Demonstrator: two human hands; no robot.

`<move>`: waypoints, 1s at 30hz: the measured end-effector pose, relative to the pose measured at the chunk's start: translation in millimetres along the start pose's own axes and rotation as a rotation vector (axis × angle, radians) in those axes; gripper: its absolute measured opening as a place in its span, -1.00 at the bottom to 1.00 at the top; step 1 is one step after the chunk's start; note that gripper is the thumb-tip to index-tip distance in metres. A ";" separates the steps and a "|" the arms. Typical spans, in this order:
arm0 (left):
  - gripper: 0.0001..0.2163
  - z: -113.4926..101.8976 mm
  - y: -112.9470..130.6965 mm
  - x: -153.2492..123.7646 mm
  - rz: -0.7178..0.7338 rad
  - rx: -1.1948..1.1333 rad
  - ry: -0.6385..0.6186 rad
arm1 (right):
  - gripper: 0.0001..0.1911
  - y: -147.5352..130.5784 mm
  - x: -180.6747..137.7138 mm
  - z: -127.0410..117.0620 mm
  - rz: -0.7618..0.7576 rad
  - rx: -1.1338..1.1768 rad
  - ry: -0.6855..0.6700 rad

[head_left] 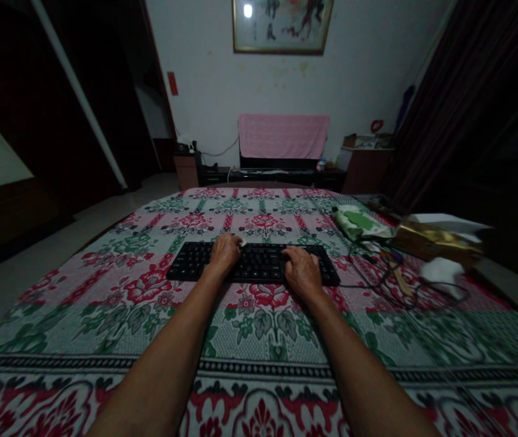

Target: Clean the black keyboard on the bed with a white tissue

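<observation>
Black plastic along the flat, rectangular keyboard [259,264], lying keys-up on a cloth-covered worktop with red and green flowers [104,315], likely there for both hands' reach. Apparently pinching a small white scrap [243,243] now in the left hand's [226,250] fingers, with the right hand [302,268] bent over right-end keys, perhaps for steadying, impossible to tell if gripping. Stretching left to right along its long axis, out towards a thin black cable [353,286].

At the left hand [225,252] we see a white thing [242,242] too small to identify. This hand and the right hand [303,270] hide parts of the keyboard [259,264], too small here for us to read. The top edge cuts off the framed picture [281,37], the bottom edge crops both forearms [172,343], and a pink cloth [284,135] keeps us from seeing most of what stands behind it.
</observation>
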State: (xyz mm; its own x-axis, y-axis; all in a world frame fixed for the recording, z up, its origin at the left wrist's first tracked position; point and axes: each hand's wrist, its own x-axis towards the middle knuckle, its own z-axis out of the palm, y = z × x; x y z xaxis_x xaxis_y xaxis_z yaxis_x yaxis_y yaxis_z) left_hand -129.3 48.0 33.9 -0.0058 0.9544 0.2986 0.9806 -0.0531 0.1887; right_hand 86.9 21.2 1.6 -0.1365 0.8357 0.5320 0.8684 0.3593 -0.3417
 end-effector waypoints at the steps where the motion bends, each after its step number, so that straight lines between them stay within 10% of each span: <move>1: -0.67 0.4 -0.2 -0.5 -0.008 -0.003 0.007 | -0.65 0.1 -0.1 0.3 -0.002 0.002 0.003; 23: -0.66 7.5 10.4 -4.2 0.055 0.004 0.023 | -0.64 -1.8 0.6 -1.2 0.002 -0.011 -0.007; 30: -0.68 2.5 -16.2 1.4 -0.146 -0.017 0.053 | -0.65 -1.0 0.1 -1.0 0.003 -0.015 -0.007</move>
State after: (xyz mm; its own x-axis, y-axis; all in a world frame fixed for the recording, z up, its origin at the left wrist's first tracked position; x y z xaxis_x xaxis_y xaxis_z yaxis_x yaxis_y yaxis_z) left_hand -144.7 50.9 28.9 -0.1589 0.9355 0.3157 0.9651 0.0798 0.2494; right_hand 86.5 20.5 2.7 -0.1377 0.8397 0.5253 0.8759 0.3509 -0.3313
